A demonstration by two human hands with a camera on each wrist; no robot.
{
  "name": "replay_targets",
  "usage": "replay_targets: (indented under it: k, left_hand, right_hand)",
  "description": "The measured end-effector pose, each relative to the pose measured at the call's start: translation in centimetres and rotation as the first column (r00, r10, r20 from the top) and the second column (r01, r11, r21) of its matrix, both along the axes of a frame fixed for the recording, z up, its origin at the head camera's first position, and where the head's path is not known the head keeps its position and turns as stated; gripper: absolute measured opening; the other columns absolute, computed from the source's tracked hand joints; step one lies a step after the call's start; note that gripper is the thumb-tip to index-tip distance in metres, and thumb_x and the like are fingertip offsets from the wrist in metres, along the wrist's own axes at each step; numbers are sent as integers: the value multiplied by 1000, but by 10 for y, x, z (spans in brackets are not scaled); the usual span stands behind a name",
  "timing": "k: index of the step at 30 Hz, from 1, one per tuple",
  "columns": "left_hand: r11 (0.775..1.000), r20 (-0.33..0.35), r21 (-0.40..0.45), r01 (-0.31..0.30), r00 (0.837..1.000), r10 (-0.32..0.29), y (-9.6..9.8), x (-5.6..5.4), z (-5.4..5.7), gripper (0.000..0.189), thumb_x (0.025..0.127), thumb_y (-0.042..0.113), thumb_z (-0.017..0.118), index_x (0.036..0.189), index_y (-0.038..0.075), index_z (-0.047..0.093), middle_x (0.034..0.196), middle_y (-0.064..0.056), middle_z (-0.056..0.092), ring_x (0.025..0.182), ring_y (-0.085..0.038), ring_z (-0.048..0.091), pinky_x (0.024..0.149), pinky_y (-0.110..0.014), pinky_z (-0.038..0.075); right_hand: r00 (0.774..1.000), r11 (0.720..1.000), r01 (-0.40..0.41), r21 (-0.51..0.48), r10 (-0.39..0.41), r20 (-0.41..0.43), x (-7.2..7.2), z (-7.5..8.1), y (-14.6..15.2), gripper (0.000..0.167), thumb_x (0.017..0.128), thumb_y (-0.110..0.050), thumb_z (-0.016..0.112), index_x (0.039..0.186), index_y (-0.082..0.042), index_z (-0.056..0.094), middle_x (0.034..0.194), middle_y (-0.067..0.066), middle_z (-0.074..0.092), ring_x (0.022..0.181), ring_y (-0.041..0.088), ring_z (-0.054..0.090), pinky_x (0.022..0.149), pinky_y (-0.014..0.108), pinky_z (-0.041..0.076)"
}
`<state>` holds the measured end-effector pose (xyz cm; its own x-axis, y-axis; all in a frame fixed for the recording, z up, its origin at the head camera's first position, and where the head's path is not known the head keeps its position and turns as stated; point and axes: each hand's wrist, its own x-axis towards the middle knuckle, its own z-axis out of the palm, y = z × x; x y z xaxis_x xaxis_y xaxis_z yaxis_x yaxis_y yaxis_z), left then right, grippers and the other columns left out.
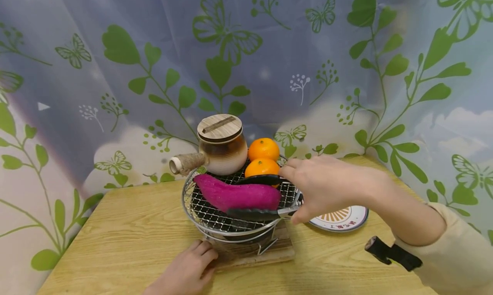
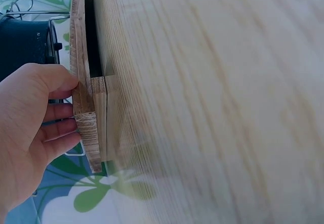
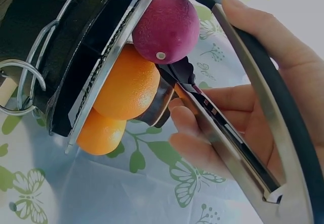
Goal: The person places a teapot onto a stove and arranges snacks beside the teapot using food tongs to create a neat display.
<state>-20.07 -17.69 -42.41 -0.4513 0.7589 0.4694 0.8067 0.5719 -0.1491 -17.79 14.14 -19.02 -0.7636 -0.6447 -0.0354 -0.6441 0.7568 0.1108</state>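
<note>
My right hand [image 1: 331, 183] holds black-tipped metal tongs [image 3: 255, 77], thumb on one arm and fingers against the other. The tongs' black tips lie on either side of a purple sweet potato [image 1: 239, 195], which rests on a round wire grill rack [image 1: 200, 220]. Behind it on the rack sit two mandarins, the nearer mandarin [image 1: 259, 168] and the farther mandarin [image 1: 263, 149]. At the rack's back left stands a small clay pot [image 1: 225, 158] with a wooden lid. My left hand [image 1: 188, 267] holds the corner of the wooden board [image 2: 83, 95] under the stove.
A dark stove body [image 3: 76, 62] with wire legs supports the rack. To the right, partly hidden by my right hand, lies a patterned plate [image 1: 346, 220]. The pale wooden table [image 1: 127, 226] backs onto a leaf-and-butterfly cloth [image 1: 161, 38].
</note>
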Motion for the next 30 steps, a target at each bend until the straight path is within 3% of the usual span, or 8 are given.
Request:
replay_targets:
  k: [6,14,21,30]
  left_hand:
    - [1000,25,6,-1,1000,0,0,1,1,21,70,15,72,88,11,62,89,1,54,84,-18,52,75,-30,47]
    - [1000,-4,24,10,1000,-10,0,1,-2,23,67,16,73,86,12,61,86,1,53,82,-18,51,73,-30,46]
    - [1000,10,20,4,1000,-4,-1,2,-1,23,68,16,73,87,11,62,88,1,53,82,-18,50,73,-30,47]
    - [1000,4,15,-4,1000,4,0,3,1,23,69,15,72,89,9,62,91,-1,55,84,-18,51,74,-30,47]
  right_hand:
    - [1000,998,-17,-65,15,-27,2,1,8,82,68,-58,71,127,-4,50,113,4,55,92,20,57,78,40,50]
    - [998,984,-38,-173,30,-50,6,-5,23,88,66,-56,73,134,-7,45,121,0,52,100,17,55,81,40,48]
    - [994,974,-53,-220,30,-108,8,-17,34,88,65,-54,76,131,-5,44,110,0,51,86,11,52,73,33,48]
    - [981,970,-12,-242,-36,-192,5,-28,50,92,62,-50,78,131,0,43,122,10,50,99,23,56,77,39,51]
